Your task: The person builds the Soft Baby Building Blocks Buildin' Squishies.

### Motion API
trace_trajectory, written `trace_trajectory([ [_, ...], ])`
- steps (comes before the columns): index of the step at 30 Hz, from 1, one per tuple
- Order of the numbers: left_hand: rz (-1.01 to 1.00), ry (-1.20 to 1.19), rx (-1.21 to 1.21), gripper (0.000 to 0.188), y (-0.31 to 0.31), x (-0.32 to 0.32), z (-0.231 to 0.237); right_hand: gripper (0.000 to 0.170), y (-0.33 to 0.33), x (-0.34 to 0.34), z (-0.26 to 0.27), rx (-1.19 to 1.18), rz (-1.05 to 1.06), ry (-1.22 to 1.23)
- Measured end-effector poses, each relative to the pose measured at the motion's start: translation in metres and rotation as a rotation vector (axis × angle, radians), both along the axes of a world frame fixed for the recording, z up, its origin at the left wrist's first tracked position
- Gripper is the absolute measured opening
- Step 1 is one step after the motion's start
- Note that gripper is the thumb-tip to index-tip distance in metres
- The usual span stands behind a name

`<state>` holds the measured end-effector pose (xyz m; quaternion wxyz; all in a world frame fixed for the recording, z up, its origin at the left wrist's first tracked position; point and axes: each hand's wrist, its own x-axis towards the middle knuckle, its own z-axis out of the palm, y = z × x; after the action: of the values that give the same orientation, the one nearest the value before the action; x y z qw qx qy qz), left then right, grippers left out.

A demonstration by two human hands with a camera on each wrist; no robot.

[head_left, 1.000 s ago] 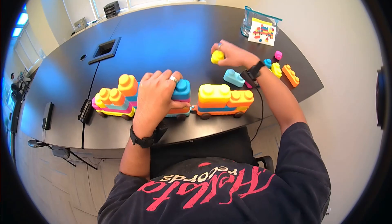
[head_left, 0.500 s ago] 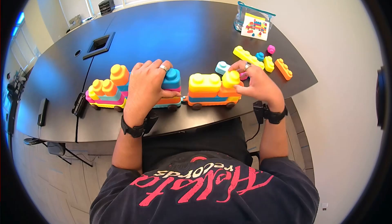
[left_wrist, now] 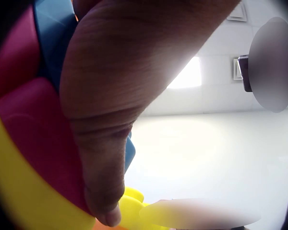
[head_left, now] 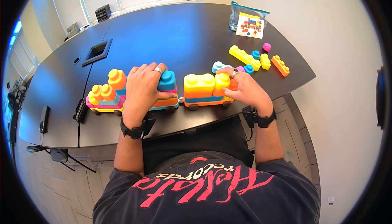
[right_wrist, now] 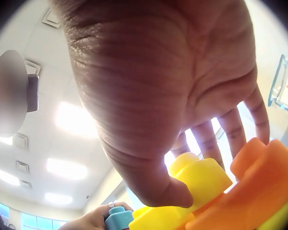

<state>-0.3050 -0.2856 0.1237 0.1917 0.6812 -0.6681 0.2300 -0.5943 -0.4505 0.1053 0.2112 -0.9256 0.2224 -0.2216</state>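
A train of toy building blocks on wheeled bases stands along the table's near side in the head view. My left hand (head_left: pixel 143 87) grips its middle wagon from above, thumb along the near side, beside a blue block (head_left: pixel 167 80). Part of that wagon is hidden under the palm. On the right wagon, my right hand (head_left: pixel 250 89) pinches a small yellow block (right_wrist: pixel 204 179) between thumb and fingers. This block sits right beside the large yellow block (head_left: pixel 198 86), with an orange block (right_wrist: pixel 264 177) on its other side. The left wagon (head_left: pixel 107 97) carries orange, pale blue and magenta blocks.
Loose blocks lie at the right: a long yellow one (head_left: pixel 244 57), an orange one (head_left: pixel 280 66), a pale blue one (head_left: pixel 219 66) and several small ones. Behind them stands a clear bag (head_left: pixel 233 20) with a picture card (head_left: pixel 250 26). A black device (head_left: pixel 80 110) lies at the left.
My right hand has brought the small yellow block from farther back on the table down onto the right wagon, against the large yellow block. My left hand has stayed on the middle wagon.
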Motion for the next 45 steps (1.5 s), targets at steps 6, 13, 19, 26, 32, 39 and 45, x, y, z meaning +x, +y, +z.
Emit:
trace_trajectory([
  [6, -0.008, 0.002, -0.007, 0.063, 0.0, 0.0, 0.0, 0.053, 0.01, 0.007, -0.002, 0.143, -0.021, -0.023],
  [13, -0.027, 0.021, -0.022, 0.065, 0.0, -0.001, 0.001, 0.059, 0.014, 0.011, -0.004, 0.229, -0.084, 0.044],
  [19, -0.008, 0.037, 0.0, 0.065, 0.001, -0.002, 0.001, 0.069, 0.0, -0.005, -0.013, 0.03, 0.024, -0.092],
  [26, -0.005, 0.034, -0.007, 0.064, 0.001, -0.004, 0.002, 0.067, -0.113, -0.079, 0.007, 0.383, -0.386, 0.193],
  [32, -0.004, 0.039, -0.007, 0.064, 0.001, -0.005, 0.004, 0.061, -0.158, -0.07, -0.05, -0.015, -0.291, 0.217],
  [39, -0.016, 0.033, -0.018, 0.064, 0.0, -0.002, 0.002, 0.045, -0.137, -0.062, -0.064, -0.112, -0.496, 0.234],
  [45, -0.011, 0.033, -0.013, 0.063, 0.0, -0.002, 0.002, 0.04, -0.087, -0.061, -0.025, -0.228, -0.601, 0.091],
])
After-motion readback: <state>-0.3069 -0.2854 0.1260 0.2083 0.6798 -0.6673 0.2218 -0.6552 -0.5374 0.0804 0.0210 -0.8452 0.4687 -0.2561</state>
